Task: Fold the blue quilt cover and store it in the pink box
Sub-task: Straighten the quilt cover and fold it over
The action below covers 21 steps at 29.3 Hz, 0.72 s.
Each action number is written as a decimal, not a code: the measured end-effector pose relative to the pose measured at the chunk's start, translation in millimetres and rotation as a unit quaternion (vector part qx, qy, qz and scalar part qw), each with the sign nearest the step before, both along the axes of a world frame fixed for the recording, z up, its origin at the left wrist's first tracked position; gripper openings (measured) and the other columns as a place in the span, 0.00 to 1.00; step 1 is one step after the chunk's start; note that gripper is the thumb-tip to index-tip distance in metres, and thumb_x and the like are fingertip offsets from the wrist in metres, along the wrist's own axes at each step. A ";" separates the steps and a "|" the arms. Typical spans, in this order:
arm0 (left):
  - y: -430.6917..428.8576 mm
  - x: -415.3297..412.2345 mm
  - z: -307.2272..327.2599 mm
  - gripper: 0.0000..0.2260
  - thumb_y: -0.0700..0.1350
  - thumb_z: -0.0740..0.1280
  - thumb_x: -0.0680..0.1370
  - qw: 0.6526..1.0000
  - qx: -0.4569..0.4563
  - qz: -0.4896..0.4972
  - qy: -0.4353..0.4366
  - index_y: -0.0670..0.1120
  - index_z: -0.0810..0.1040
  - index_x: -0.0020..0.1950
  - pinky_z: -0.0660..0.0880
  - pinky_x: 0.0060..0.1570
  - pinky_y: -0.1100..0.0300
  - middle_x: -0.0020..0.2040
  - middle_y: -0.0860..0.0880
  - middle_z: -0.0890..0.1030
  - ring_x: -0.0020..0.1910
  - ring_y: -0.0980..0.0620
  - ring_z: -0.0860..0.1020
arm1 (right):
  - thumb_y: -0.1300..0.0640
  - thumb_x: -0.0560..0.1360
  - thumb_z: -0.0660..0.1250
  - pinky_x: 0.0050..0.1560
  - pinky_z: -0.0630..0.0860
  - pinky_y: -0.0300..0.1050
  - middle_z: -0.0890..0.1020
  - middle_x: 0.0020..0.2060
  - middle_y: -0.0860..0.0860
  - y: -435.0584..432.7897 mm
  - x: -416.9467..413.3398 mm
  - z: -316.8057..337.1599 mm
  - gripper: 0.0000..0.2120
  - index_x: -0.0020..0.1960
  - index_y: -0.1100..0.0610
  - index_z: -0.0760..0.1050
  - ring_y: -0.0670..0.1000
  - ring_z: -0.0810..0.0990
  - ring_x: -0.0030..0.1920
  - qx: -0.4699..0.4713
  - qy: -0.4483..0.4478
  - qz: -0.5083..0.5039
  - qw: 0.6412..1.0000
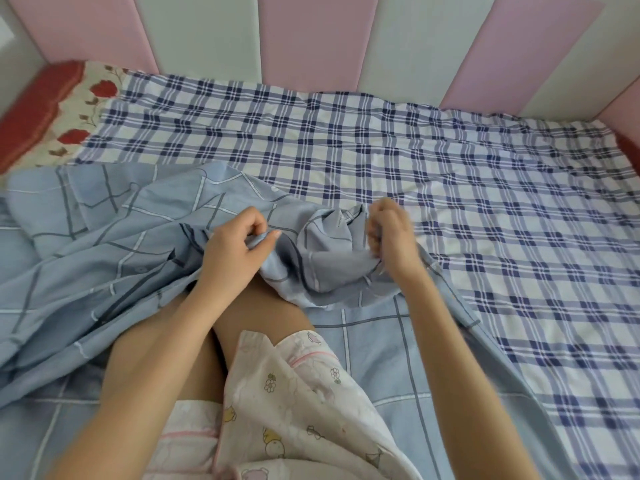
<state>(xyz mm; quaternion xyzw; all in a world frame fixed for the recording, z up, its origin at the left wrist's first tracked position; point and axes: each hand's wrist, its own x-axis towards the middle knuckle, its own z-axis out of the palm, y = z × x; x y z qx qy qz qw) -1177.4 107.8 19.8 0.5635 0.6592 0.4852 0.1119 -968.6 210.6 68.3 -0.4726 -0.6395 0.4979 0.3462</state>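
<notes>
Both bare forearms reach forward from the body, wrists nearly straight. The left grip (235, 252) sits knuckles-up, thumb and forefinger pinching a fold of the blue quilt cover (322, 258). The right grip (389, 237), somewhat blurred, is turned on its side, fingers curled round a bunch of the same cover. The two are near each other, not touching.

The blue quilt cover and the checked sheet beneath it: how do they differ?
The blue quilt cover is pale blue with large, widely spaced squares; the checked sheet is white with dense dark-blue plaid. The quilt cover is rumpled and bunched, while the checked sheet lies spread flat. The left hand and right hand both hold the quilt cover; neither holds the checked sheet. Both are blue-lined checked fabrics.
</notes>
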 end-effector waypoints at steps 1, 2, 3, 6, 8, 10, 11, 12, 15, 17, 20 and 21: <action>0.6 1.7 0.4 0.13 0.55 0.64 0.73 1.000 0.003 -0.010 0.008 0.48 0.64 0.37 0.64 0.32 0.61 0.33 0.54 0.68 0.29 0.55 0.66 | 0.60 0.75 0.57 0.30 0.65 0.41 0.72 0.30 0.46 -6.1 -12.2 0.6 0.06 0.42 0.54 0.70 0.45 0.68 0.28 0.012 -0.054 0.053 0.997; 0.9 2.6 1.8 0.13 0.55 0.64 0.73 1.000 0.005 -0.017 0.011 0.49 0.64 0.37 0.64 0.31 0.61 0.32 0.55 0.68 0.29 0.56 0.66 | 0.54 0.76 0.61 0.35 0.68 0.41 0.74 0.36 0.45 -12.2 -23.2 -0.5 0.03 0.49 0.51 0.72 0.43 0.71 0.33 0.051 -0.118 0.115 0.985; 0.3 1.4 3.4 0.13 0.55 0.64 0.73 1.000 0.003 -0.023 0.010 0.50 0.64 0.37 0.63 0.31 0.62 0.32 0.56 0.68 0.29 0.56 0.66 | 0.48 0.74 0.66 0.40 0.71 0.40 0.76 0.43 0.44 -18.5 -35.0 -4.3 0.12 0.56 0.49 0.72 0.42 0.74 0.40 0.097 -0.170 0.173 0.965; -0.5 -0.7 10.7 0.14 0.57 0.66 0.71 0.999 -0.014 -0.050 -0.004 0.54 0.62 0.36 0.62 0.32 0.66 0.32 0.57 0.69 0.29 0.58 0.67 | 0.47 0.70 0.72 0.44 0.75 0.43 0.74 0.57 0.45 -30.4 -59.0 -17.2 0.27 0.66 0.49 0.70 0.45 0.76 0.50 0.215 -0.217 0.252 0.918; -3.1 -3.7 16.0 0.16 0.59 0.68 0.69 0.997 -0.023 -0.067 -0.003 0.54 0.62 0.35 0.63 0.33 0.68 0.32 0.58 0.70 0.30 0.59 0.68 | 0.56 0.72 0.69 0.42 0.76 0.52 0.79 0.48 0.49 -33.3 -67.4 -20.8 0.14 0.57 0.56 0.77 0.50 0.77 0.44 0.239 -0.188 0.241 0.922; -7.8 -8.3 19.9 0.19 0.57 0.73 0.67 0.996 -0.022 -0.082 0.029 0.53 0.63 0.36 0.64 0.33 0.66 0.34 0.58 0.71 0.32 0.60 0.69 | 0.61 0.72 0.65 0.42 0.75 0.50 0.81 0.41 0.48 -32.0 -65.6 -21.1 0.08 0.51 0.59 0.79 0.49 0.77 0.40 0.239 -0.166 0.227 0.929; -10.8 -11.2 19.8 0.19 0.54 0.76 0.67 0.995 -0.019 -0.084 0.058 0.52 0.65 0.36 0.66 0.34 0.63 0.36 0.57 0.71 0.33 0.59 0.69 | 0.63 0.73 0.65 0.42 0.74 0.44 0.81 0.40 0.46 -30.7 -61.9 -19.5 0.08 0.51 0.59 0.80 0.46 0.77 0.40 0.234 -0.153 0.223 0.934; -14.0 -13.9 18.6 0.17 0.50 0.77 0.67 0.992 -0.016 -0.081 0.093 0.50 0.67 0.37 0.69 0.35 0.60 0.40 0.57 0.71 0.35 0.58 0.71 | 0.64 0.73 0.65 0.44 0.73 0.40 0.80 0.41 0.44 -28.5 -57.5 -18.1 0.09 0.51 0.58 0.80 0.44 0.77 0.42 0.229 -0.144 0.219 0.937; -26.1 -18.1 7.5 0.09 0.41 0.73 0.70 0.976 -0.010 -0.050 0.213 0.48 0.74 0.44 0.73 0.30 0.55 0.57 0.53 0.71 0.41 0.54 0.73 | 0.67 0.74 0.65 0.50 0.73 0.34 0.80 0.45 0.42 -22.6 -45.1 -18.4 0.12 0.54 0.58 0.81 0.43 0.79 0.48 0.233 -0.143 0.209 0.939; -34.5 -20.6 -3.2 0.05 0.40 0.67 0.72 0.966 0.001 -0.046 0.255 0.48 0.75 0.46 0.71 0.27 0.58 0.61 0.50 0.71 0.42 0.55 0.72 | 0.67 0.75 0.64 0.51 0.74 0.33 0.81 0.46 0.43 -21.0 -39.7 -21.0 0.12 0.54 0.58 0.81 0.44 0.80 0.49 0.236 -0.132 0.202 0.941; -46.7 -22.3 -15.1 0.04 0.43 0.65 0.74 0.967 0.004 -0.033 0.253 0.44 0.79 0.43 0.70 0.29 0.62 0.58 0.50 0.73 0.43 0.57 0.73 | 0.65 0.78 0.62 0.48 0.72 0.31 0.80 0.46 0.43 -22.1 -34.5 -19.8 0.11 0.55 0.58 0.80 0.43 0.78 0.48 0.241 -0.133 0.205 0.939; -50.8 -22.4 -18.0 0.06 0.45 0.66 0.74 0.968 0.002 -0.026 0.251 0.43 0.80 0.42 0.70 0.30 0.63 0.57 0.51 0.73 0.43 0.57 0.73 | 0.63 0.78 0.61 0.47 0.72 0.32 0.80 0.46 0.43 -23.0 -33.7 -19.2 0.10 0.56 0.58 0.79 0.43 0.78 0.48 0.241 -0.139 0.207 0.938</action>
